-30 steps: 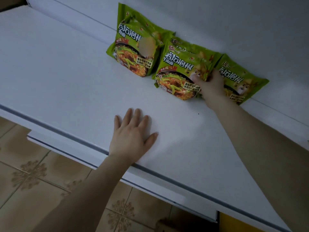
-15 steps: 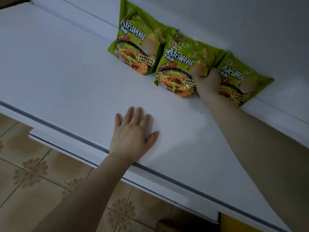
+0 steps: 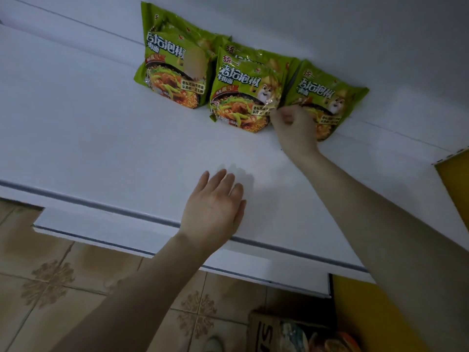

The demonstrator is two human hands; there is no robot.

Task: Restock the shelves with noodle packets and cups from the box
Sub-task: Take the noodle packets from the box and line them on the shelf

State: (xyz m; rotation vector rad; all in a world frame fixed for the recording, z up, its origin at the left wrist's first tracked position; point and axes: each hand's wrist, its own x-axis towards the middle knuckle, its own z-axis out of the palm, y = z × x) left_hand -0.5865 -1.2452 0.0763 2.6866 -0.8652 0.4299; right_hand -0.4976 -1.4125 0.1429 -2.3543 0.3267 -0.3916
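Partly, right hand (image 3: 294, 129) covers right packet (image 3: 327, 88); curled grip's hold unclear; left hand (image 3: 213, 207) flat; box (image 3: 266, 329) cropped.

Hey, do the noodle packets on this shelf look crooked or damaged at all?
No tears or spills show. The row is uneven: the left packet, middle packet and right packet lean at differing tilts with edges overlapping; the right hand seems to pinch the right packet's corner.

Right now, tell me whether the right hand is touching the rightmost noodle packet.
Touching. The head view shows the fingers of the right hand pinching the rightmost noodle packet at its lower left edge, beside the middle packet.
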